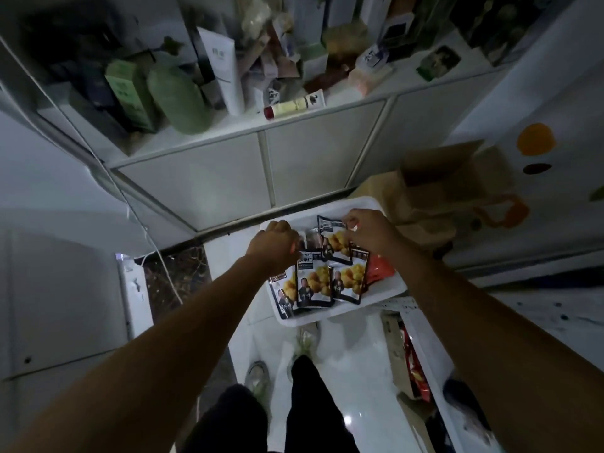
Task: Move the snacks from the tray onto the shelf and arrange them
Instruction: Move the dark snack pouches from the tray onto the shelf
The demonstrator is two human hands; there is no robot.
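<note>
Here, the shelf [228, 135] beyond the tray [327, 314] is being crowded by clutter. A green box [128, 93] and a green bottle [178, 98] are being kept toward its left end, and a white tube [223, 71] is being stood upright beside them. A red-capped tube [294, 107] is being left lying along the front edge, near the middle. An open cardboard box [447, 178] is being kept just beside the tray's far right corner.

On the tray, four dark snack packets [314, 284] are being kept flat. Their long axes are being run from the near edge toward the far edge, slightly slanted, with the printed top bands being pointed toward the shelf. Three are being overlapped side by side along the near edge, while the far packet [333, 241] is being laid behind them. An orange packet [379, 269] is being kept at the right edge.

The far packet's top corner is being pinched by the right hand [367, 230]. The left hand [276, 246] is being held knuckles-up over the tops of the near-left packets. Its fingers are being hidden, so its grip cannot be told.
</note>
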